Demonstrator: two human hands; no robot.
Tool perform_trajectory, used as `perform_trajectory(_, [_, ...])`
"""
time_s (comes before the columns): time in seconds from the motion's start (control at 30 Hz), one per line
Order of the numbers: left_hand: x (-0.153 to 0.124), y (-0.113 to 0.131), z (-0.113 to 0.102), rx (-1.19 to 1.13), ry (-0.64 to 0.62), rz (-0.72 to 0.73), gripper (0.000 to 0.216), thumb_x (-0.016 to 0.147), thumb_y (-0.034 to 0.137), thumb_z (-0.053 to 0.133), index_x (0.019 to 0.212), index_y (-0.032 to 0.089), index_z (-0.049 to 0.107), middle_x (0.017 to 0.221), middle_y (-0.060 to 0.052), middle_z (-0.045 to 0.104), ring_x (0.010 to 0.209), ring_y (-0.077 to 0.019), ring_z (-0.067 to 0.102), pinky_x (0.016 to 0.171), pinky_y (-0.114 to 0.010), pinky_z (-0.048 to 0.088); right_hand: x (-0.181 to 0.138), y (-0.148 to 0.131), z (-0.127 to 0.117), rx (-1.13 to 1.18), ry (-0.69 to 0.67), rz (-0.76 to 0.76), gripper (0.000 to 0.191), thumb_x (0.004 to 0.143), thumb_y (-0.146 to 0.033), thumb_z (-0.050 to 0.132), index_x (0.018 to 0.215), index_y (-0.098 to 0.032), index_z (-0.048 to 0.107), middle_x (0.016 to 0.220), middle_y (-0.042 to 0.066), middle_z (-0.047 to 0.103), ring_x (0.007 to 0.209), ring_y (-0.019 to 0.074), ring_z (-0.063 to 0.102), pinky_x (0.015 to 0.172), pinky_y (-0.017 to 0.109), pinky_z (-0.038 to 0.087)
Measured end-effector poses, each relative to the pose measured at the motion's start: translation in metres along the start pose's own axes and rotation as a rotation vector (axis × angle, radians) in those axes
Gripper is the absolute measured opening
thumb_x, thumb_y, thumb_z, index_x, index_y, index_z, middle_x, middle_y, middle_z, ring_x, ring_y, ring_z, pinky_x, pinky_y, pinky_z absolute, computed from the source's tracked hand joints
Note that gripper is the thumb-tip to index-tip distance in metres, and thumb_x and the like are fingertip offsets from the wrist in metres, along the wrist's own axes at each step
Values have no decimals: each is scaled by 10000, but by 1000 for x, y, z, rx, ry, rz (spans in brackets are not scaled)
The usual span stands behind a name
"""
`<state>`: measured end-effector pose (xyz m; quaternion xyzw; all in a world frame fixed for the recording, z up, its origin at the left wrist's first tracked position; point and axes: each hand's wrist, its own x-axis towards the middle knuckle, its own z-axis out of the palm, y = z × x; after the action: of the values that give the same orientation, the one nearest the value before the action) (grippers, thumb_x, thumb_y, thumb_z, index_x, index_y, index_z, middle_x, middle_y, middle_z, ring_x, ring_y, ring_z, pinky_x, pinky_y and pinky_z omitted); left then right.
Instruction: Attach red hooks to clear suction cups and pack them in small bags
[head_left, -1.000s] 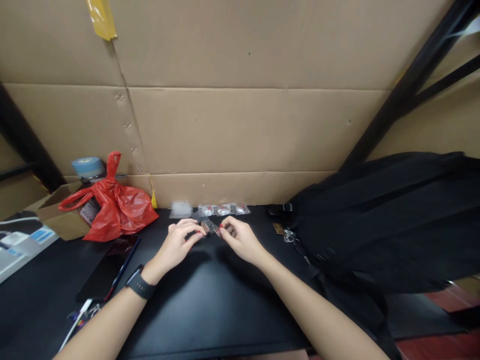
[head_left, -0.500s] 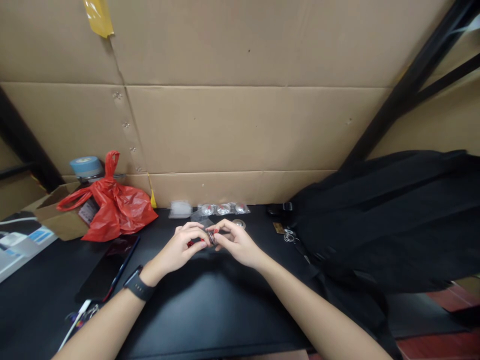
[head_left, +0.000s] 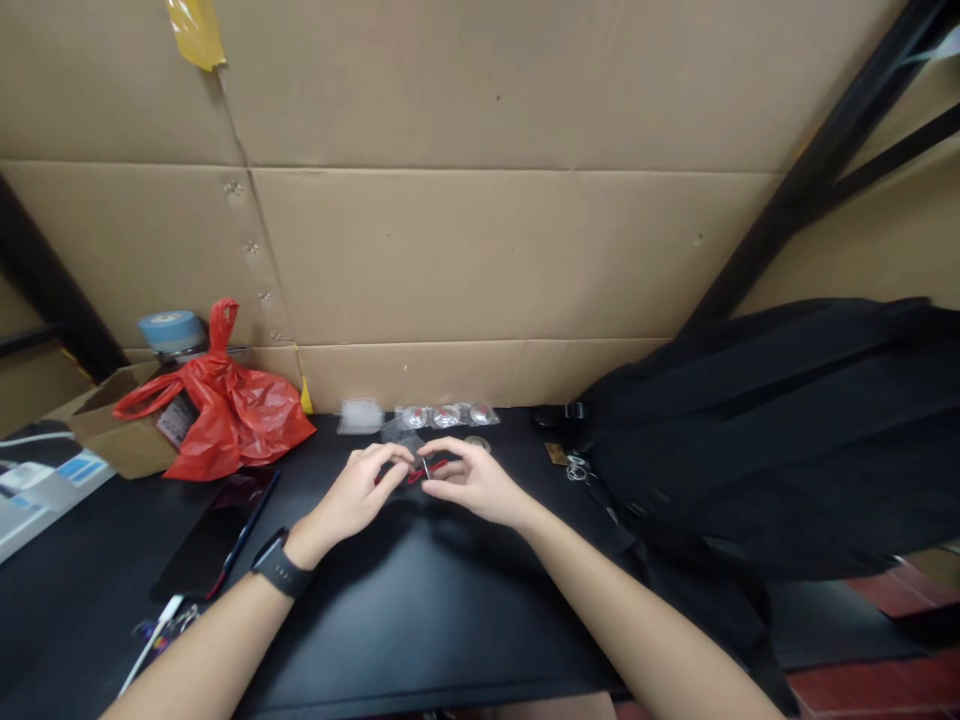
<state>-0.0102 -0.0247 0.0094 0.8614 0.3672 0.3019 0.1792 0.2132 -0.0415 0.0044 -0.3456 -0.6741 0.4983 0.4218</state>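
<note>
Black tabletop (head_left: 450, 620) is lying nearest, with both forearms crossing it and a dark watch (head_left: 279, 570) sitting on the left wrist. Just beyond, the left hand (head_left: 352, 495) and right hand (head_left: 472, 485) are meeting fingertip to fingertip, both pinching a small piece (head_left: 425, 467) held just above the table, too tiny to identify. The hands seem to be busy with fine fitting work on it; any next move is calling for a steady pinch and small, careful turns. Farther back, a row of packets (head_left: 446, 416) is lying against the cardboard wall (head_left: 480, 250), between a red bag (head_left: 232, 415) and a black backpack (head_left: 787, 440).
</note>
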Motion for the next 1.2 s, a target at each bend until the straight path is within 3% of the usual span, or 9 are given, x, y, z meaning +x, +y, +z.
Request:
perform_trajectory(0.2, [-6,-21,7,385,-76,-33,365,1005,411,391,1265,250,590,1342,-72,594,1235,-260,474,1007,-433,365,2,6,-13,-438,157,-111,319,793,-249,697,1103,-226,623,1166,69,586,785,134,649,719,297,573])
perform_trajectory(0.33, [-10,-28,12,431,-135,-46,452,1003,462,369,1371,254,529,1450,-93,502,1284,-292,403,1026,-481,337,1,6,-14,-623,120,-132,335,807,-228,685,1139,-249,640,1131,71,596,842,160,614,733,310,543])
perform_trajectory(0.47, [-10,-28,13,411,-148,-48,449,1000,480,362,1324,263,583,1427,-102,516,1300,-322,369,1033,-532,315,2,8,-13,-760,98,-111,336,760,-216,737,1085,-223,652,997,55,636,862,184,600,810,342,497])
perform_trajectory(0.63, [-10,-23,13,337,-187,-1,387,1005,454,364,1233,316,644,1410,-70,529,1340,-335,313,1043,-556,291,3,11,-14,-784,98,-36,349,715,-230,765,1039,-199,640,891,33,660,754,161,595,743,299,473])
perform_trajectory(0.83, [-12,-9,14,321,-274,43,376,1005,444,370,1283,358,609,1428,-66,510,1355,-351,288,1040,-573,292,0,1,-17,-826,74,46,293,692,-243,755,965,-195,659,780,5,665,649,135,572,623,242,422])
perform_trajectory(1.03, [-13,3,13,330,-315,61,356,987,439,428,1299,409,597,1413,-61,501,1344,-353,303,1042,-565,304,-2,6,-18,-850,50,148,352,645,-292,798,956,-193,668,804,17,674,656,140,582,606,238,414])
perform_trajectory(1.2, [-15,9,15,316,-332,88,358,979,438,452,1313,423,581,1416,-64,486,1348,-359,297,1041,-562,313,1,15,-17,-851,51,142,370,628,-262,825,954,-186,666,823,18,670,667,144,586,620,250,424])
